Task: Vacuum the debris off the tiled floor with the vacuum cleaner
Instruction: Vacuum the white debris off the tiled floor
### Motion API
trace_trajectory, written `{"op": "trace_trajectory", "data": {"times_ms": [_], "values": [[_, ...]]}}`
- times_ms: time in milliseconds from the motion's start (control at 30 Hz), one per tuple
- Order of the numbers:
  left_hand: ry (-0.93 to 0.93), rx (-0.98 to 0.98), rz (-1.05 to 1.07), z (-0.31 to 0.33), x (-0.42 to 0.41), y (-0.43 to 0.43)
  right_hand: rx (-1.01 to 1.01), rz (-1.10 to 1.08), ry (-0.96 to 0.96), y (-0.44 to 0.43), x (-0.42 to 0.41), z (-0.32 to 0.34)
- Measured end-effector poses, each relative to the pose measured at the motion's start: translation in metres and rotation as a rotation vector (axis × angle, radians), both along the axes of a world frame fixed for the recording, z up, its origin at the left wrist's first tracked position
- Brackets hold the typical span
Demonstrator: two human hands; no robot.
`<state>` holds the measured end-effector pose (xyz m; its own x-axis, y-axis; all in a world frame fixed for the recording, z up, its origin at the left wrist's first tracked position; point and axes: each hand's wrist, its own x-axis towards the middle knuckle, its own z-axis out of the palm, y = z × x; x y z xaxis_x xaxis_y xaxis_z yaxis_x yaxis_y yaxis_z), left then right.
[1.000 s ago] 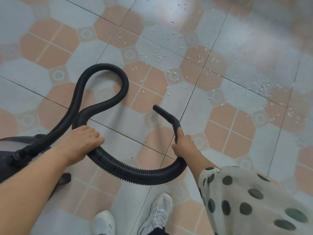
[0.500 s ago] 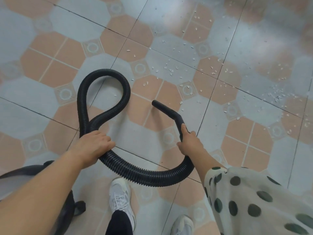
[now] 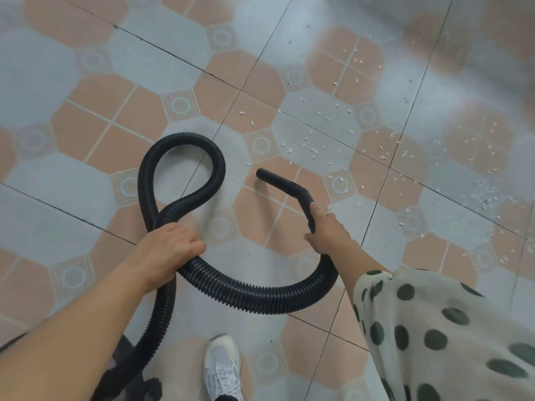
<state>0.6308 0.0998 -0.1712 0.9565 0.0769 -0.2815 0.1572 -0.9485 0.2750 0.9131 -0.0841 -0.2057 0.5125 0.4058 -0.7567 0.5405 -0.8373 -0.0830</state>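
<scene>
A black ribbed vacuum hose (image 3: 254, 293) loops over the tiled floor (image 3: 86, 183). My left hand (image 3: 170, 244) grips it where the loop crosses itself. My right hand (image 3: 327, 233) holds the smooth bent black nozzle (image 3: 282, 182), index finger laid along it. The nozzle's open end points up-left, just above the floor. White debris flecks (image 3: 314, 149) lie scattered just beyond the nozzle and spread to the right, with a denser patch of debris (image 3: 486, 198) at the far right. Only a dark bit of the vacuum body (image 3: 127, 383) shows at the bottom left, under my left arm.
One white sneaker (image 3: 221, 369) stands at the bottom centre. A cream sleeve with dark green dots (image 3: 440, 334) covers my right arm at the lower right. The tiles are peach and pale blue with dark grout lines.
I have stepped forward: the debris now lies closer to the nozzle. Most of the vacuum body has slid out of view at the bottom left. Both hands keep their hold.
</scene>
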Motion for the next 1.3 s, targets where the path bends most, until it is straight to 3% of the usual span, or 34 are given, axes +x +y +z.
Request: {"op": "trace_trajectory", "data": {"times_ms": [367,600,1000,1300], "values": [[0.1,-0.004,-0.001,0.004,-0.01,0.025,0.029,0.113,0.165,0.015,-0.02,-0.009],[0.114,-0.027,-0.021,0.003,-0.012,0.015,-0.005,0.179,0.1,0.015,-0.017,-0.002],[0.139,-0.072,-0.196,0.004,0.038,-0.039,-0.191,-0.275,0.014,-0.122,-0.026,0.015],[0.169,-0.075,-0.286,-0.003,0.069,-0.095,-0.194,-0.459,-0.02,-0.206,-0.024,0.015]]}}
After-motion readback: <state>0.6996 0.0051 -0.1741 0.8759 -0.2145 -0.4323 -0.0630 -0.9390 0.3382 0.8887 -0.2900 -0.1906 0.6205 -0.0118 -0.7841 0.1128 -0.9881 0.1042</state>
